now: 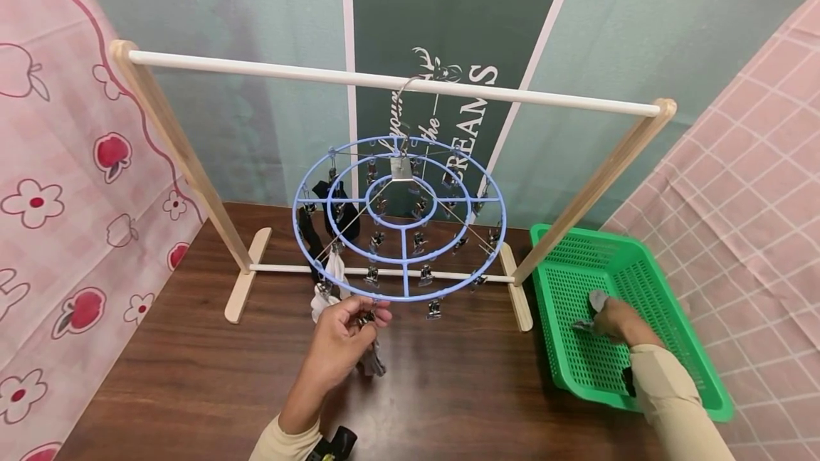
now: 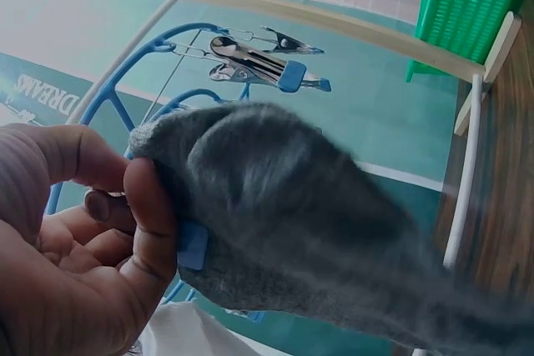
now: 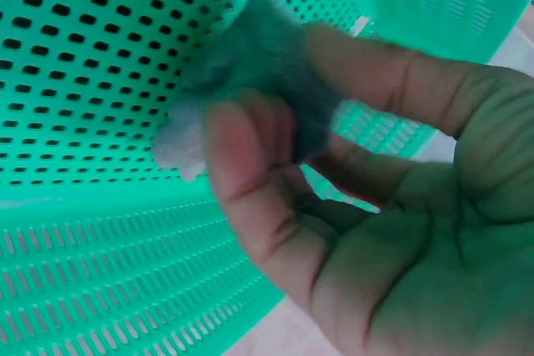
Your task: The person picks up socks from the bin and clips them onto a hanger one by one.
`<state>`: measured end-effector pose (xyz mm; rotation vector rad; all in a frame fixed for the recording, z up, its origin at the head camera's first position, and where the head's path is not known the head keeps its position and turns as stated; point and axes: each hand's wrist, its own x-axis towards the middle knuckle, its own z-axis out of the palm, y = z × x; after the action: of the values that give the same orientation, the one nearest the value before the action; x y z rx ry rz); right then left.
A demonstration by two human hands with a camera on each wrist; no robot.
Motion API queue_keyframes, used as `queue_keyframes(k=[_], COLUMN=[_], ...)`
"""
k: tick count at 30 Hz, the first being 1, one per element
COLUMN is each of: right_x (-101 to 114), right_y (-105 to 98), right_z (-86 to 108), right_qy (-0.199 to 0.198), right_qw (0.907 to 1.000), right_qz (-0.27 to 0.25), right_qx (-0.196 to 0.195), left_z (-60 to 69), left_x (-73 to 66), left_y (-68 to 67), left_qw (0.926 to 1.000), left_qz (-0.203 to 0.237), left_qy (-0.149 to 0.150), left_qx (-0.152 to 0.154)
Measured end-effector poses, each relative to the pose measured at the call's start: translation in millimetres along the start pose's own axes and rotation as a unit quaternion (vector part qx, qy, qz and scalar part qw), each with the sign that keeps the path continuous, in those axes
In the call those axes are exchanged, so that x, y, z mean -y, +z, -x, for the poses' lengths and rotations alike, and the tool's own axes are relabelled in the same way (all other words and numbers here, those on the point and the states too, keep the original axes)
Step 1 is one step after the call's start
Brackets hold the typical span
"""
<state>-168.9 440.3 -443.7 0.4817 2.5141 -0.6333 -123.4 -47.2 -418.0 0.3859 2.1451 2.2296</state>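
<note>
My left hand (image 1: 342,343) is at the front rim of a round blue clip hanger (image 1: 405,299), pinching the edge of a grey sock (image 2: 275,198) beside a blue-tipped clip (image 2: 193,245). The sock hangs down from there. Off to the right, my right hand (image 1: 620,320) reaches into a green basket (image 1: 688,347) and grips a small grey sock (image 3: 259,64) between thumb and fingers. A paler grey part (image 3: 179,139) shows below it, blurred. White socks (image 1: 327,297) and black socks (image 1: 342,212) hang on the hanger's left side.
The hanger hooks over the white top bar (image 1: 282,70) of a wooden stand (image 1: 186,155) on a brown table (image 1: 166,368). Several metal clips dangle around its rings. A dark item (image 1: 628,380) lies in the basket near the right sleeve. Patterned curtains stand at both sides.
</note>
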Motion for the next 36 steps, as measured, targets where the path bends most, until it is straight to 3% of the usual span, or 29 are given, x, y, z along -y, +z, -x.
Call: queue_keyframes(k=[5,12,19,24,29,33,36], right_x=[8.7,17.6,23.8,31.7,42.7,51.6,58.9], right_y=[-2.4,-3.5,0.6,3.6,5.4,8.4,10.9], right_z=[9.2,18.9,27.7,39.0,50.5,58.9,65.0], right_qy=[-0.020,-0.061,-0.088,-0.111,-0.131,-0.163,-0.193], right_qw=[0.9981,0.9917,0.9795,0.9744,0.9694,0.9529,0.9294], right_qz=[0.016,0.049,0.031,0.025,0.021,0.009,-0.003], right_qx=[-0.056,-0.102,-0.178,-0.194,-0.207,-0.256,-0.314], left_z=[1.8,3.3,2.8,1.5,1.2,0.9,1.3], left_x=[-0.7,-0.8,1.0,0.1,-0.3,-0.2,-0.2], left_y=[-1.7,-7.2,-12.2,-13.2,-15.1,-17.4,-18.7], left_qw=[0.9997,0.9993,0.9979,0.9962,0.9943,0.9932,0.9938], left_qz=[0.010,0.020,0.000,-0.020,-0.006,0.004,0.009], left_qy=[0.018,0.027,0.063,0.076,0.089,0.094,0.087], left_qx=[-0.016,-0.017,-0.017,-0.039,-0.059,-0.067,-0.068])
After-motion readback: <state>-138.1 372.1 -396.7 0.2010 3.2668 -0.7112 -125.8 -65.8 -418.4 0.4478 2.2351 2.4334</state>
